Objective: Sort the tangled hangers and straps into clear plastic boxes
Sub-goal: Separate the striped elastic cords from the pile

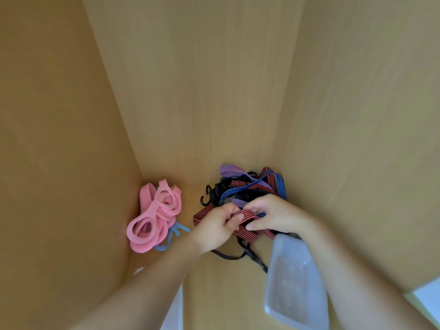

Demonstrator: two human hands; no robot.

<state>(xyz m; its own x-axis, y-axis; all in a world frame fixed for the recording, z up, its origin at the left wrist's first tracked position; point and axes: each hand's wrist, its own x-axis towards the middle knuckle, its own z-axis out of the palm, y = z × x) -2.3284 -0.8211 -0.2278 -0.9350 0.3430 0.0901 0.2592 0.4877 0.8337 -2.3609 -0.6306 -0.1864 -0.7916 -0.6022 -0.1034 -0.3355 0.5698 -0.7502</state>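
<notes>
At the far left, against the left wooden wall (59,163), a heap of pink bands (154,217) lies looped on the wooden floor of the compartment (214,294). A light blue piece (177,228) pokes out from under the right side of the heap. Lower down, a pale, translucent edge (176,306) shows beside the left forearm; it cannot be told what it is.

The left hand (214,228) comes next. Its fingers are curled round a red-and-black striped strap (247,215), which runs out from the fist to the left and also across to the other hand. Just above it, black hooks (209,195) stick out of the left side of the tangle of straps (252,184), a knot of blue, purple and red striped bands lying near the back wall. A thin black cord (228,256) trails from the tangle across the floor below the hands.

The right hand (273,215) pinches the same red strap between thumb and fingertips, and a loop of the strap arches between the two hands. Part of the tangle is covered by this hand.

Below the right wrist, a clear plastic box (295,282) stands tilted with its open side up, close to the right wall. Its upper corner is just beside the trailing end of the red strap. A pale patch (428,296) shows at the bottom right corner.
</notes>
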